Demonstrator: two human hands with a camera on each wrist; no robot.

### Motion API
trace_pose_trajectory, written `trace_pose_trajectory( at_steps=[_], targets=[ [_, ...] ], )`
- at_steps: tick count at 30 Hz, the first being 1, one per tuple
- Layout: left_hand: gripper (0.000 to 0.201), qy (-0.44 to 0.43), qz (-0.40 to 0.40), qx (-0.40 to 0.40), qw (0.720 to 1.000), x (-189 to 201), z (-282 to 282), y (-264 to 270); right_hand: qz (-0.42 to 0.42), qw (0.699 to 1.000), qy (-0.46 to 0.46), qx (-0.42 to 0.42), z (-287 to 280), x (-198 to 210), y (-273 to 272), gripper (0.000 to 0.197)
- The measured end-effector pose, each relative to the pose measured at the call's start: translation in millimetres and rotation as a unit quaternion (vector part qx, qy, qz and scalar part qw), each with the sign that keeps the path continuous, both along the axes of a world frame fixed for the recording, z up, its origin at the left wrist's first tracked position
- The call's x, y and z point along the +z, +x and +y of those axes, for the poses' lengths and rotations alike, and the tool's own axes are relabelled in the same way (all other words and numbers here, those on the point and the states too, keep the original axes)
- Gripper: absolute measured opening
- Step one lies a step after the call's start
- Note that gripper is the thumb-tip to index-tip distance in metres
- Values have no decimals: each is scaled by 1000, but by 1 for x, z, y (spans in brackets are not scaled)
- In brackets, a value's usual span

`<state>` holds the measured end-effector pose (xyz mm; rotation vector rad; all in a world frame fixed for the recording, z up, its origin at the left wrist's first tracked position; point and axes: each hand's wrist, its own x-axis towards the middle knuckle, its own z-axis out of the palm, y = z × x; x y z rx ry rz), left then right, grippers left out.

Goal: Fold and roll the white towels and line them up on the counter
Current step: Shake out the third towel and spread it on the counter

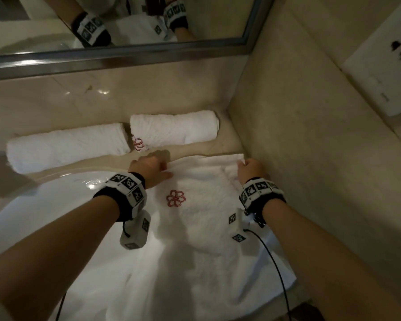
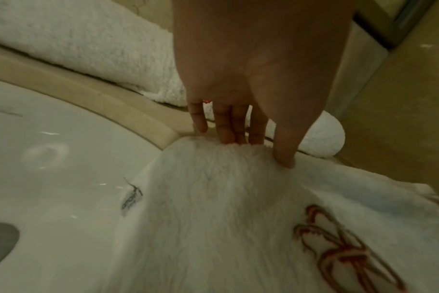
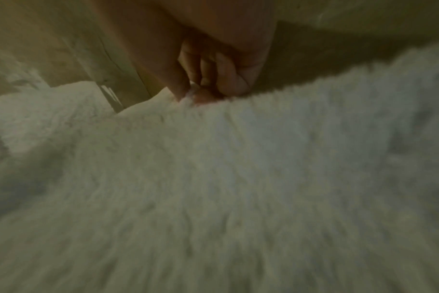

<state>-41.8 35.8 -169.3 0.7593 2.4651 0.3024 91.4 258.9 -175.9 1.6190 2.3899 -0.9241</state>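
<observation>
Fluffy terry towel (image 1: 195, 228), far edge pinched by both hands.

Two rolled white towels (image 1: 67, 147) (image 1: 174, 129) lie end to end along the worktop's (image 1: 56, 105) back, touching; a third towel (image 1: 195, 228), flat, red flower emblem up, drapes over the sink's right edge

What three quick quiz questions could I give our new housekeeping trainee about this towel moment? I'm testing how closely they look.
1. True or false: two rolled towels, the left rolled towel and the right rolled towel, already lie on the counter.
2. Which hand pinches the flat towel at its far corner? A. left hand B. right hand
3. Fill in: the flat towel partly covers the white ____.

Key: 1 true; 2 B; 3 sink
</observation>
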Motion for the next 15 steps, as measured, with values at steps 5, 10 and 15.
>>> trace_pose_trajectory(
  at_steps=[5,10,15],
  targets=[
    [53,-11,11,-3,1000,-3,1,-3,-36,999,19,24,0,2,-10,34],
    [52,-3,2,-37,999,2,-2,-2,-41,995,75,58,-13,2,-14,50],
    [38,64,-25,-37,997,4,-5,2,-74,989,80,99,-10,1,-18,52]
  ],
)
